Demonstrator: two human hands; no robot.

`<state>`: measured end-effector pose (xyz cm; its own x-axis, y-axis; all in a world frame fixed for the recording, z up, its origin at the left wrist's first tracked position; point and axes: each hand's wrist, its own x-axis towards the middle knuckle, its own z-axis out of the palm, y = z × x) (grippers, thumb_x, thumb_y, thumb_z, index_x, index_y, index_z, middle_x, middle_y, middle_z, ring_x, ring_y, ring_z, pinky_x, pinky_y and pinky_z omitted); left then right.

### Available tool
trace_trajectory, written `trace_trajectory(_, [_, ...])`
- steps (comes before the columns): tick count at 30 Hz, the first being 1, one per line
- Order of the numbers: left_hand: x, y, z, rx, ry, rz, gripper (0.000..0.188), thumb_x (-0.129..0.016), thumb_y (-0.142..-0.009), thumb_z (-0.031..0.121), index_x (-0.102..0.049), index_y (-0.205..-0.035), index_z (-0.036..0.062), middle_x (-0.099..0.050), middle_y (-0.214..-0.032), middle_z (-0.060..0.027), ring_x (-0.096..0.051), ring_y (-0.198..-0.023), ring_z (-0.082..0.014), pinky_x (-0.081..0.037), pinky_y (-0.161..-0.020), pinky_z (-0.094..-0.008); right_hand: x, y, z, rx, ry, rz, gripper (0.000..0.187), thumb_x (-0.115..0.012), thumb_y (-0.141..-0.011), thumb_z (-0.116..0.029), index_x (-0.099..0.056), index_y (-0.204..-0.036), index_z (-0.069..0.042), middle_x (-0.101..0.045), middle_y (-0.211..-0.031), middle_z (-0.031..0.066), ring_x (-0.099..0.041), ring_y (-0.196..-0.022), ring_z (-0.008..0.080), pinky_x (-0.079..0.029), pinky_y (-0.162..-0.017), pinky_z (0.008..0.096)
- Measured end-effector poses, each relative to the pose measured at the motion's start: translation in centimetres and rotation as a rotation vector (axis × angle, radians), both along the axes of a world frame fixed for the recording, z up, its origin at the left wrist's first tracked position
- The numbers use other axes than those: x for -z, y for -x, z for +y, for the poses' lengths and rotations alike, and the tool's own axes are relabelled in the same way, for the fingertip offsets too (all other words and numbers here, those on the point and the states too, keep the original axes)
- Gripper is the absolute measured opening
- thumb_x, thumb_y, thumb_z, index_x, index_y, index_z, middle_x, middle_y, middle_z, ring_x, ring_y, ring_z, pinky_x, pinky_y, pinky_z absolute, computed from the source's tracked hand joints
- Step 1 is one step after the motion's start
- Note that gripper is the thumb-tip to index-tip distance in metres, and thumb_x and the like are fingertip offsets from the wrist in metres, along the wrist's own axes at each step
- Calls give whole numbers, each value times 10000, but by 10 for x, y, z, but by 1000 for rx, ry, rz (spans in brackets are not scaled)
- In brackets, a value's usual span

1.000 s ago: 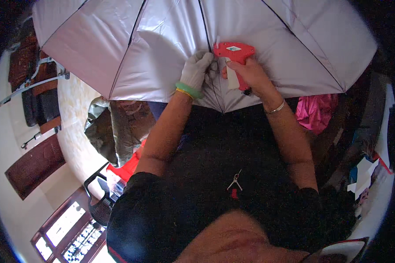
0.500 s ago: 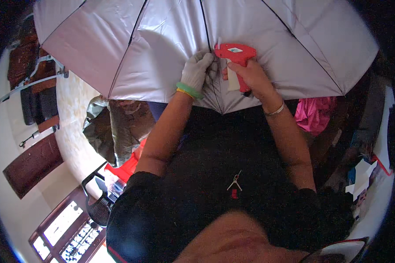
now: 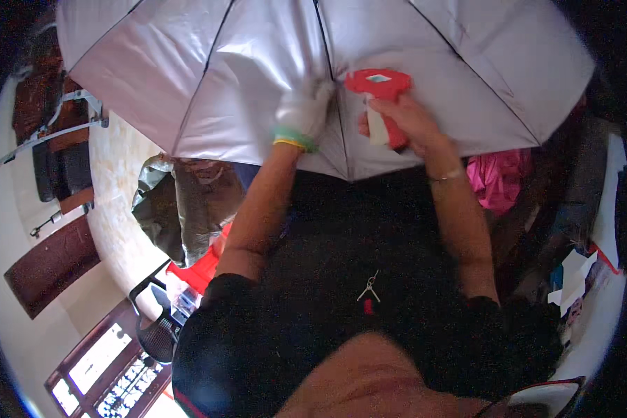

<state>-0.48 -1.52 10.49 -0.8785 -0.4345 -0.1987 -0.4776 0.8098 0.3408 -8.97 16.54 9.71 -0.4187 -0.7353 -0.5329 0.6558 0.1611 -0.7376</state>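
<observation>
The open silver umbrella [image 3: 258,76] spreads across the far side. The gloved left hand [image 3: 305,108] presses its fingers closed on the cloth beside a dark rib. The right hand [image 3: 404,122] wraps a red tagging gun [image 3: 382,94]. The cloth looks thin, light and slippery, best pinched at the rib seam. The gun's tip is hidden.
</observation>
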Motion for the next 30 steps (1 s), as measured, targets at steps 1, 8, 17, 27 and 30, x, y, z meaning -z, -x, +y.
trace_trajectory(1, [-6,1,-7,154,546,-154,424,-480,-898,325,-491,-1223,53,-643,-1006,-146,-635,-844,-213,-500,-708,-339,-15,3,14,86,72,22,310,-554,-871,-236,-544,-1064,7,-639,-915,136,-642,-836,216,-527,-748,319])
trace_trajectory(8, [-43,78,-12,-159,112,-45,741,-488,-860,446,-111,-1435,169,-524,-1215,-198,-622,-916,-334,-507,-759,-439,-91,43,70,516,132,270,362,-557,-868,-149,-481,-1152,62,-629,-984,183,-629,-905,248,-513,-812,331])
trace_trajectory(17, [-81,84,-119,30,543,185,626,-385,-861,102,-156,-1429,233,-557,-1106,-194,-626,-812,-357,-511,-663,-495,-119,38,79,697,142,594,340,-541,-878,-148,-485,-1160,33,-630,-950,163,-628,-858,223,-517,-756,321])
trace_trajectory(27, [-39,84,-94,58,573,299,555,-593,-799,455,-463,-1242,146,-538,-1152,-150,-591,-955,-315,-492,-775,-415,-8,26,42,337,26,414,302,-489,-885,-138,-503,-1137,28,-635,-944,140,-626,-799,195,-526,-676,317])
trace_trajectory(30, [-40,105,-53,-130,297,345,423,-538,-817,464,-596,-1070,130,-617,-1016,-155,-610,-915,-325,-483,-770,-435,-5,42,30,107,-127,602,268,-477,-872,-122,-542,-1091,18,-638,-944,126,-623,-790,179,-523,-668,312])
